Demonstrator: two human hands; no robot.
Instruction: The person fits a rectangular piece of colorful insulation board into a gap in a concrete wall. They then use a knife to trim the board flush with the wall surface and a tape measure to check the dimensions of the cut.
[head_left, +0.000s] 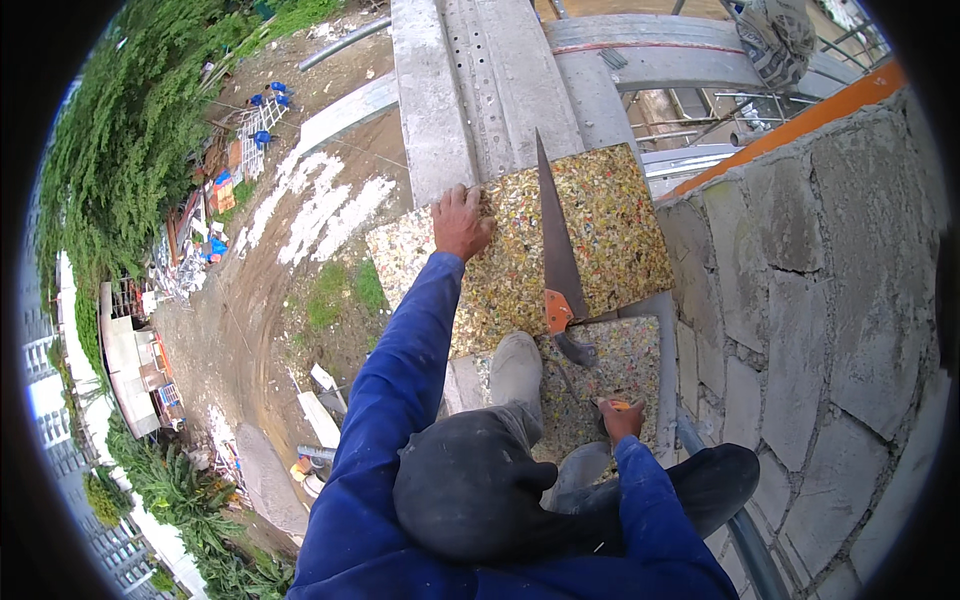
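Note:
A speckled, multicoloured foam board lies across the grey metal planks. My left hand rests at its far left edge, fingers curled over the rim. On the board lies a handsaw, its blade pointing away and its orange and black handle toward me. Below it, a second speckled board sits partly under the first, near my feet. Low over this piece, my right hand is closed around a small orange tool, mostly hidden by the fingers, so its kind is unclear.
I squat high on scaffold planks, one shoe against the upper board. A rough block wall rises at right, beside a metal pipe. Past the planks' left edge is a drop to muddy ground. A sack stands far right.

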